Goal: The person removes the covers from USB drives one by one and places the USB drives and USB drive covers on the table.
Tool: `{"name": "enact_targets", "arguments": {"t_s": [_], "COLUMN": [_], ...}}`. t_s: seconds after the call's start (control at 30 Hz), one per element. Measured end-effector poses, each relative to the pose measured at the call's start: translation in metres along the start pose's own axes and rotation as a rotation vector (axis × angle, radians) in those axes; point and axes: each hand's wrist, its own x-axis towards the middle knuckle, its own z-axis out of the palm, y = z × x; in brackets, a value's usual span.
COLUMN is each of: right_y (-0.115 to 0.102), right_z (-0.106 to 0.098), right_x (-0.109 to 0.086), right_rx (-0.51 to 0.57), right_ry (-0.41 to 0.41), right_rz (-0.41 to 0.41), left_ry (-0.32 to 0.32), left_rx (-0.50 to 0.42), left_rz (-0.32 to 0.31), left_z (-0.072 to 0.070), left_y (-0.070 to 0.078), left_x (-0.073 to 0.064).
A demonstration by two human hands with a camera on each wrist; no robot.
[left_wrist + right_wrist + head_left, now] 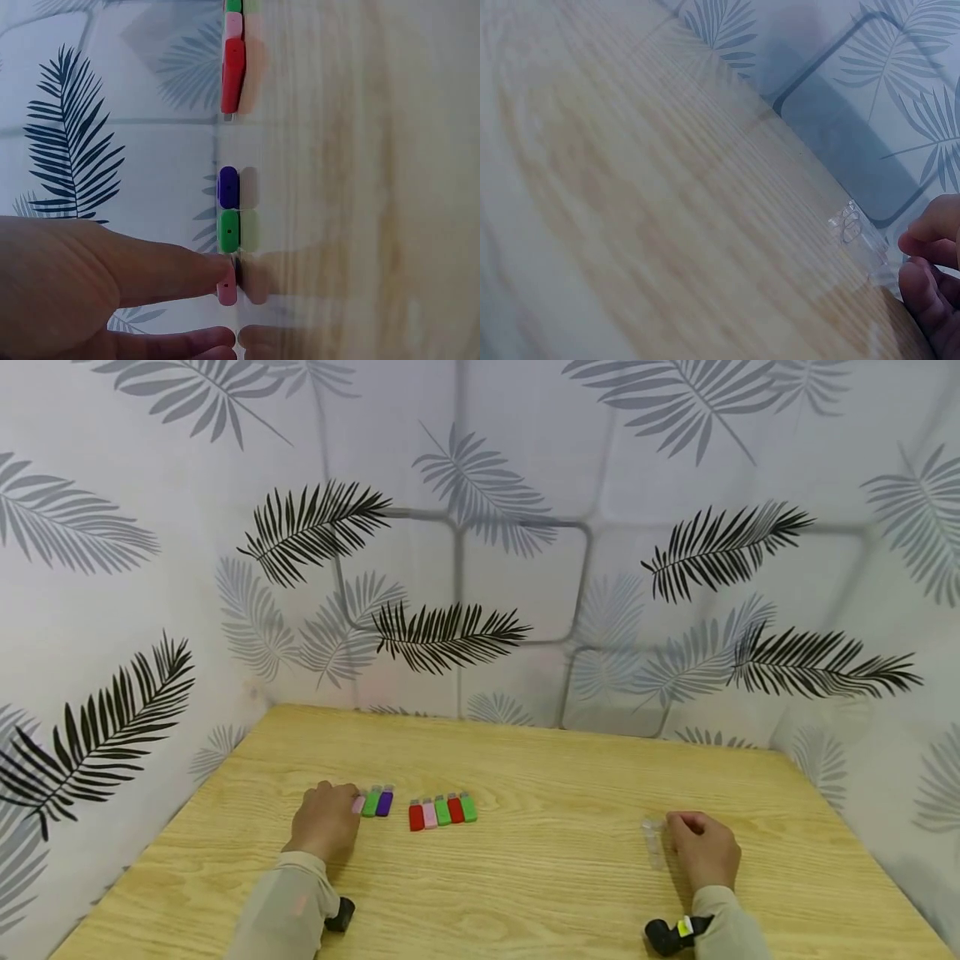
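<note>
My left hand [326, 822] rests on the table at the left end of a short row of USB flash drives. Its thumb touches the pink flash drive [226, 292]; the other fingers lie apart from that drive. Beside it stand a green flash drive [229, 231] and a purple flash drive [229, 187]. On the right, my right hand [705, 847] rests on the table with loosely curled fingers and nothing visible between them. Just left of it lie clear plastic pieces [652, 843], whose exact kind I cannot tell; in the right wrist view, clear plastic [855, 232] lies near the fingertips.
A second row of flash drives, with a red one [417, 817], a pink one [430, 815] and several more in green and red, lies right of the left hand. The wooden table [540, 877] meets a leaf-patterned curtain [510, 585] at the back.
</note>
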Motion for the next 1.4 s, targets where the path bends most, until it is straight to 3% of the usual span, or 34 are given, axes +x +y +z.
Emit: {"name": "enact_targets", "arguments": {"t_s": [0.3, 0.63, 0.9, 1.07, 1.2, 1.3, 1.4], "right_y": [-0.002, -0.001, 0.0, -0.001, -0.002, -0.004, -0.013], "right_z": [0.0, -0.001, -0.001, -0.001, 0.0, 0.001, 0.004], "right_x": [0.0, 0.0, -0.001, -0.001, 0.0, 0.0, -0.004], "right_rx": [0.002, 0.002, 0.003, 0.024, 0.131, 0.324, 0.557], "right_ry": [0.02, 0.014, 0.022, 0.028, 0.08, 0.127, 0.112], "right_rz": [-0.011, -0.013, -0.013, -0.012, 0.018, 0.05, 0.038], "left_ry": [0.045, 0.005, 0.034, 0.01, 0.002, 0.005, -0.004], "left_rx": [-0.025, -0.026, 0.005, -0.035, -0.142, -0.222, -0.309], "left_rz": [0.007, -0.062, -0.084, -0.078, -0.039, -0.007, 0.004], "left_z": [-0.001, -0.003, -0.002, -0.006, -0.011, -0.015, -0.015], "left_y": [-0.004, -0.006, -0.01, -0.015, -0.012, -0.006, 0.004], "left_x": [0.002, 0.001, 0.001, -0.001, -0.003, -0.002, 0.001]}}
